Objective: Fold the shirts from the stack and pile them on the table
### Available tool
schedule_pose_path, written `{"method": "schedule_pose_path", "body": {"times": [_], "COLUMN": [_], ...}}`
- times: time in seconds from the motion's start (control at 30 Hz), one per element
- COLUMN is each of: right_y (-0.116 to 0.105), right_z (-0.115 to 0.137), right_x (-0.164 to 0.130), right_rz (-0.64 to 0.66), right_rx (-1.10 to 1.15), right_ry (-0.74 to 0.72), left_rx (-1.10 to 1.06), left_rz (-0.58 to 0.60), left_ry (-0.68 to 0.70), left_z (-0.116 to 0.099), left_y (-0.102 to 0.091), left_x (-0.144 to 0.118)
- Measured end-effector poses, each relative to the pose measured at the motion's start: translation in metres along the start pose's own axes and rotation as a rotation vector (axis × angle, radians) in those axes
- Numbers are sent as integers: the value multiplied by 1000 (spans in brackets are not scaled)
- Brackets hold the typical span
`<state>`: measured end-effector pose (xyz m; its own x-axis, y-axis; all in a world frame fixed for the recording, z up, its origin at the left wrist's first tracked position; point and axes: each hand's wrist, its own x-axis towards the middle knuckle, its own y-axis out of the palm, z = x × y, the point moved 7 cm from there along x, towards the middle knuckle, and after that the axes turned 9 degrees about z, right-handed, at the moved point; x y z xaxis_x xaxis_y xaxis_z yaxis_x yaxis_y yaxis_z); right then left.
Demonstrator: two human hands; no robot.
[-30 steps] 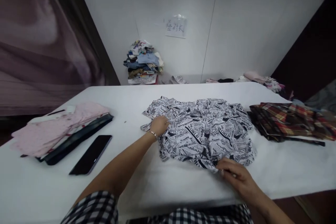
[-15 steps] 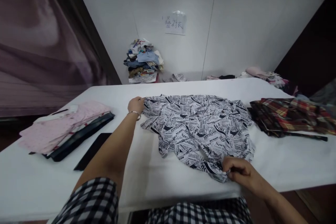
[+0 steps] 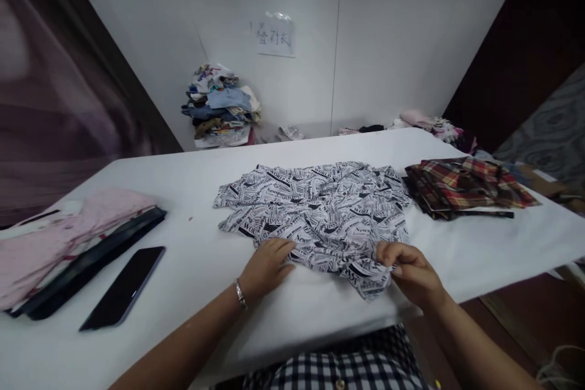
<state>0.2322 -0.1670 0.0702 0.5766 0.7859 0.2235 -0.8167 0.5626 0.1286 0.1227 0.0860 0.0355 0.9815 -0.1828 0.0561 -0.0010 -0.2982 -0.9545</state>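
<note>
A black-and-white newspaper-print shirt (image 3: 320, 207) lies spread and rumpled on the white table (image 3: 192, 268). On its near edge rests my left hand (image 3: 267, 265), fingers stretched over the fabric and thumb apart. My right hand (image 3: 409, 271) pinches the near right part of the shirt between thumb and fingers, and a loose flap hangs down beside them. The fabric under my left fingertips is partly hidden.
On the left are folded pink and dark garments (image 3: 82, 237) and a black phone (image 3: 123, 286). Folded plaid shirts (image 3: 466, 186) lie right. A clothes heap (image 3: 222, 106) stands behind the table, below a paper sign (image 3: 276, 35) on the wall.
My left hand has let go of the shirt's far left corner and come down to its near edge. My right hand keeps its pinch. The view has shifted right, and the phone shows fully.
</note>
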Motion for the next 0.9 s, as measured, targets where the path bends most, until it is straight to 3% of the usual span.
{"method": "schedule_pose_path", "body": {"times": [0.07, 0.2, 0.33, 0.4, 0.47, 0.53, 0.63, 0.67, 0.73, 0.8, 0.9], "right_y": [2, 2, -13, -16, -8, 5, 8, 2, -21, -59, -128], "right_z": [2, 1, -12, -17, -14, -6, 2, 0, -6, -13, -17], "right_x": [0, -8, -20, -21, -14, 3, 39, 50, 66, 72, 65], "right_rz": [48, 144, 46, 33, 114, 210, 170, 115, -28, -181, -402], "right_rx": [-4, -117, -46, -25, 3, 53, 115, 85, -76, -291, -617], "right_ry": [20, 79, 199, 270, 279, 220, 69, 40, 10, 7, 84], "left_rx": [31, 30, -5, -37, -61, -121, -241, -241, -152, -35, 25], "left_rz": [-54, -193, -285, -318, -328, -303, -267, -286, -383, -463, -404], "left_ry": [-60, 27, -2, -96, -223, -402, -712, -757, -716, -574, -403], "left_z": [3, -18, -28, -19, -3, 22, 59, 65, 63, 45, 11], "left_y": [-7, -35, -55, -58, -57, -50, -37, -36, -41, -46, -32], "left_x": [-3, -21, -50, -60, -64, -62, -60, -59, -58, -59, -60]}}
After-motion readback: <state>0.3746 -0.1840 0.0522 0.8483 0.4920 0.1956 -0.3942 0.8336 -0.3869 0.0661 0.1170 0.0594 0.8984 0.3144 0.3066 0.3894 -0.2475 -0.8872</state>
